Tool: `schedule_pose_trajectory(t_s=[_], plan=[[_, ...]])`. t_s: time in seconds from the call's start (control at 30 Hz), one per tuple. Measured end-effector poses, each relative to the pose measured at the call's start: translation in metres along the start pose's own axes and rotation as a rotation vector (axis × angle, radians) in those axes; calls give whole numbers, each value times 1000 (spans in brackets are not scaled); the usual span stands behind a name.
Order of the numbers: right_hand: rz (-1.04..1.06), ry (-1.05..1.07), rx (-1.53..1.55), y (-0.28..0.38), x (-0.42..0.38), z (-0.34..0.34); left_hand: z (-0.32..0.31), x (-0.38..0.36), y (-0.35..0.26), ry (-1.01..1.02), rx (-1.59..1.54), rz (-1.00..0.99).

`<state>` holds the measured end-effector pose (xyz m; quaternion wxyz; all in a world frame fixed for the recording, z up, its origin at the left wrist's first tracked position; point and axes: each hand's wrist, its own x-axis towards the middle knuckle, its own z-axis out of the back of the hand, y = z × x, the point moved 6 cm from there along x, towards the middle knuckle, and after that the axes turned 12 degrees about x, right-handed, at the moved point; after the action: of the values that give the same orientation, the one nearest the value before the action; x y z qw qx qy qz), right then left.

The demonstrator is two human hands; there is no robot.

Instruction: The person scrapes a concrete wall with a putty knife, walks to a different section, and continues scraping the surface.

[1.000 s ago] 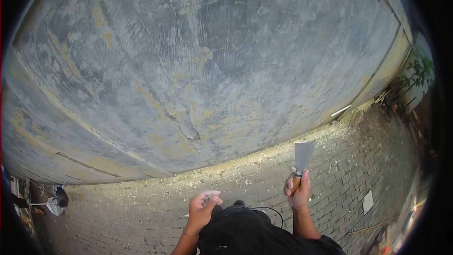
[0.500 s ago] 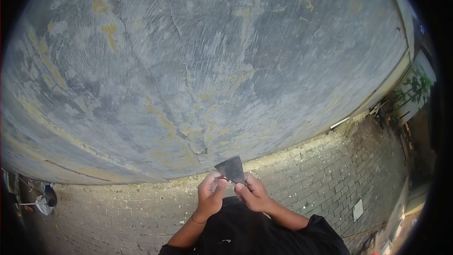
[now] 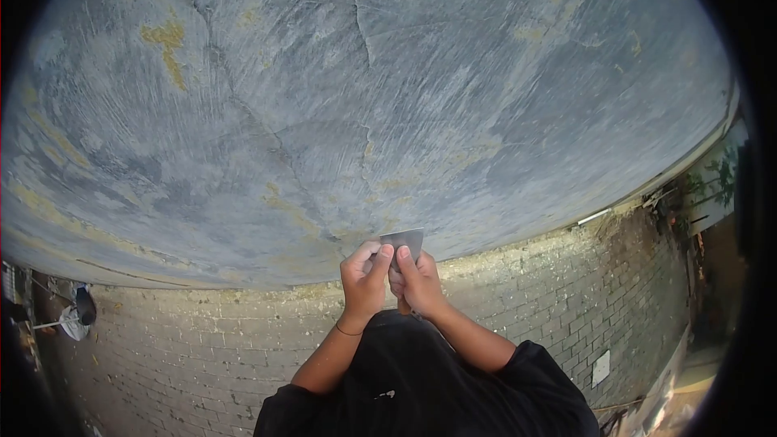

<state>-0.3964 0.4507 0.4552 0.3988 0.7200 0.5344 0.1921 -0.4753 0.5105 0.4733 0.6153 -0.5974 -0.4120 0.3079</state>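
Observation:
A putty knife (image 3: 407,238) with a flat grey blade points away from me, its wide edge toward the wall. Closed around its right side and handle is my right hand (image 3: 421,284), thumb lying on the blade. My left hand (image 3: 364,279) pinches the blade's left side, its thumb beside the other thumb. Just below the hands a bit of the brownish handle shows; the fingers hide the rest. Beyond the blade rises the grey wall (image 3: 388,129), scraped and cracked, with yellowish patches.
A paved brick floor (image 3: 218,340) runs along the wall's foot, strewn with pale flakes. On it at the right lies a white flat piece (image 3: 600,368). A white bag (image 3: 74,324) with something dark sits at the far left. Plants (image 3: 719,178) show at the far right.
Both hands have moved up and closer together. The putty knife's blade has turned from a slant to nearly straight ahead, and the left thumb now presses on it. My view has shifted.

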Motion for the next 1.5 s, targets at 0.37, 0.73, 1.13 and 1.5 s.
schedule_pose_trajectory(t_s=[0.37, 0.73, 1.13, 1.5], plan=[[397, -71, -294, 0, 34, -23, 17, 25, 2, -188, 34, -31], [293, -94, -146, 3, 37, -30, 24, 37, -19, -127, 257, -64], [317, -106, -191, 4, 39, -30, 26, 40, -19, -134, 277, -94], [176, -122, -37, 17, 32, -33, 20, 42, -35, -83, 266, -101]])
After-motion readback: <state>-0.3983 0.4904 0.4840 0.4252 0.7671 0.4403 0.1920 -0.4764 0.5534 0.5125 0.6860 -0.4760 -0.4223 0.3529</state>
